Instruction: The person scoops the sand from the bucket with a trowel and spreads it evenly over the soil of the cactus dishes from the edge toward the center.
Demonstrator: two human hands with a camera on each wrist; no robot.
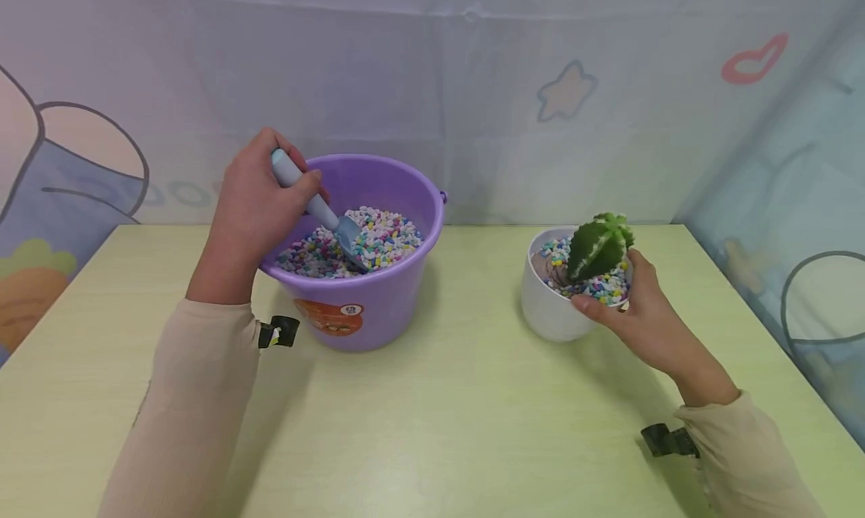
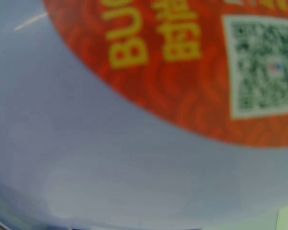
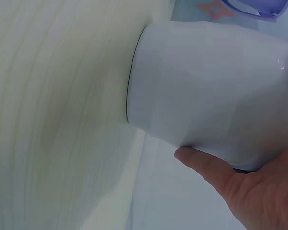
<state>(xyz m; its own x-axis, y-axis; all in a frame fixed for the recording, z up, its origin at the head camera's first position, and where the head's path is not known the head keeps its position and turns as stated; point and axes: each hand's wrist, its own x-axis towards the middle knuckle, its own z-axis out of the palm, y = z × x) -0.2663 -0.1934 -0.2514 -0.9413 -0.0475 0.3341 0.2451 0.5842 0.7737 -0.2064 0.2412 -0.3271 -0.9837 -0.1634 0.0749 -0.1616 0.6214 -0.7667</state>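
Note:
My left hand point(image 1: 251, 195) grips the handle of a small blue shovel point(image 1: 319, 209) in the head view. Its blade points down into multicoloured pebbles point(image 1: 392, 236) inside a purple bucket point(image 1: 395, 296). On the right, my right hand point(image 1: 652, 330) holds a white pot point(image 1: 550, 311) by its side, with the thumb at the near rim. A green ribbed cactus point(image 1: 598, 249) leans to the right in the pot, among similar pebbles. The right wrist view shows the pot's smooth wall point(image 3: 206, 96) and a finger point(image 3: 206, 163) along it.
A pale wooden table point(image 1: 432, 428) carries the bucket and pot, which stand apart near its back edge. Behind it hangs a printed cloth point(image 1: 486, 75) with cartoon shapes. The bucket's orange label point(image 2: 149, 91) fills much of the left wrist view.

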